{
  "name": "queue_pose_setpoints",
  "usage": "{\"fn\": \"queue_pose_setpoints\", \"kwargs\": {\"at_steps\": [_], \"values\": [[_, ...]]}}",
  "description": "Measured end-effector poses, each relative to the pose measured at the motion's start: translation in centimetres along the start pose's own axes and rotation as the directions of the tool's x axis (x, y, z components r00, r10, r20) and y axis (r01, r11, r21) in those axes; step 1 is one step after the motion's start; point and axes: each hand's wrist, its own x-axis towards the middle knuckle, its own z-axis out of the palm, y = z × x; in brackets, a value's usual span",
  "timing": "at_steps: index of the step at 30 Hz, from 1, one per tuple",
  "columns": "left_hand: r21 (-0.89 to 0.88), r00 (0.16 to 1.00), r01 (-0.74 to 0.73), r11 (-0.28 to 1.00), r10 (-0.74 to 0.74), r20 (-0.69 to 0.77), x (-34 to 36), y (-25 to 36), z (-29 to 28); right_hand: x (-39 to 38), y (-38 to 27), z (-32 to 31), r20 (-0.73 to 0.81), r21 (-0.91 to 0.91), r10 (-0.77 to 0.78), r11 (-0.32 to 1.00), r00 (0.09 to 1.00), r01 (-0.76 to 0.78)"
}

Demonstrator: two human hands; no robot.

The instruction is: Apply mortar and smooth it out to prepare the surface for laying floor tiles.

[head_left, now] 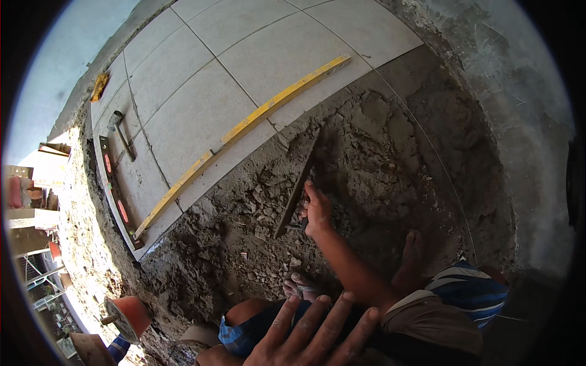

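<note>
My right hand point(317, 210) is closed around the handle of a long flat trowel point(303, 174), whose dark blade is seen nearly edge-on. The blade is over wet grey mortar point(372, 158), and I cannot tell whether it touches. At the lower edge my left hand point(314, 335) is raised close to the camera with its fingers spread and nothing in it. A yellow straightedge bar point(250, 122) lies along the near edge of the pale floor tiles point(189, 91), beyond the mortar.
A mallet point(125, 137) and a dark spirit level point(116, 189) lie on the left tiles, near a yellow sponge-like piece point(99, 86). A taut string point(436, 149) crosses the mortar. An orange bucket point(131, 317) lies lower left. My feet point(413, 245) are in the work area.
</note>
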Motion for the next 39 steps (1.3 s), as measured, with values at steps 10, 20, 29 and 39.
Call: {"fn": "queue_pose_setpoints", "kwargs": {"at_steps": [10,20,29,39], "values": [[0.186,0.993,-0.061,0.981,0.079,-0.090,0.6,-1.6,1.6,-4.5,2.5,5.7,0.232,-0.040,0.139,0.990,0.963,-0.134],[0.137,0.987,-0.069,0.988,0.088,-0.136,0.6,-2.3,2.3,-1.1,0.1,0.0,0.099,0.226,0.109,0.966,0.989,-0.129],[0.325,0.928,-0.232,0.917,0.309,-0.209,0.6,-3.3,1.9,-5.2,-6.2,-1.7,0.333,0.016,0.324,0.937,0.886,-0.349],[0.301,0.744,-0.100,0.948,0.272,-0.610,-0.6,-5.5,2.6,-5.5,-18.5,5.4,0.445,-0.687,0.588,0.708,0.675,-0.165]]}}
